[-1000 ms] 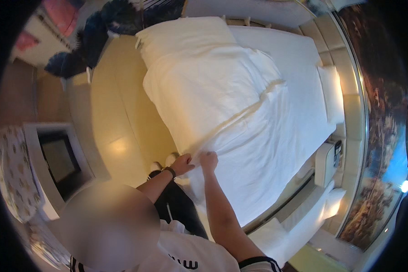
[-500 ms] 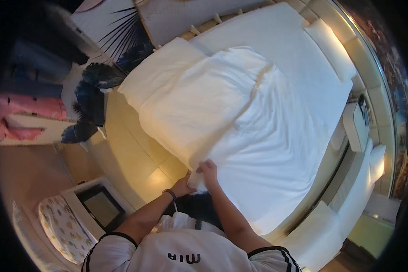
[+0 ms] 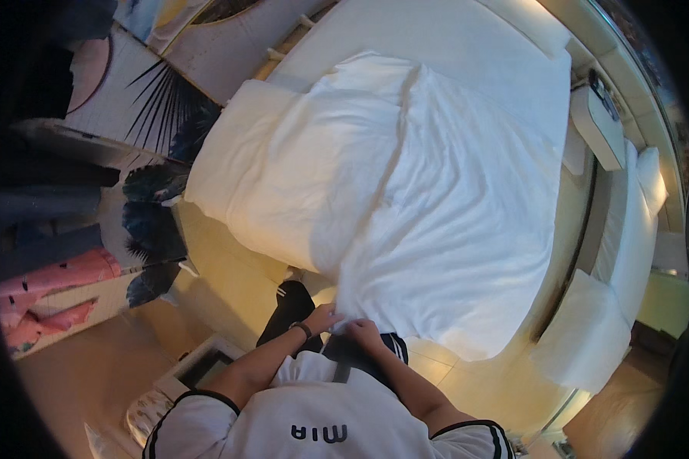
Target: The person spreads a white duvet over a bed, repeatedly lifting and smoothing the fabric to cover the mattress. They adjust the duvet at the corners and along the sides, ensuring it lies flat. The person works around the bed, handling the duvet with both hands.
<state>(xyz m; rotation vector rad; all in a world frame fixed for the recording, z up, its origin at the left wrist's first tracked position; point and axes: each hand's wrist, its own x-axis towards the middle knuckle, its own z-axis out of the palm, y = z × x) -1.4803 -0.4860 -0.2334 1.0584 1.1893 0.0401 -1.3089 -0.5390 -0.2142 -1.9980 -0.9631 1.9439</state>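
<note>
A rumpled white duvet [image 3: 452, 214] lies over the near part of the bed, with a long crease running from its far edge towards me. Its near corner hangs at the foot of the bed, close to my body. My left hand [image 3: 325, 317], with a dark band on the wrist, is closed on the left side of that corner. Just to the right, my right hand [image 3: 365, 333] grips the same edge with curled fingers. Some fingertips are hidden by the cloth. Beyond the duvet, a smooth white sheet [image 3: 444, 38] covers the mattress.
A white bedside cabinet [image 3: 599, 126] stands right of the bed. Farther right is a second low bed or couch with white bedding [image 3: 589, 329]. Patterned panels [image 3: 184, 115] and hanging clothes [image 3: 46, 283] line the left. A dark-screened box [image 3: 204, 369] sits lower left.
My hands have come down closer to my body, drawing the duvet corner with them. My legs now show below the bed edge, and the whole view has shifted.
</note>
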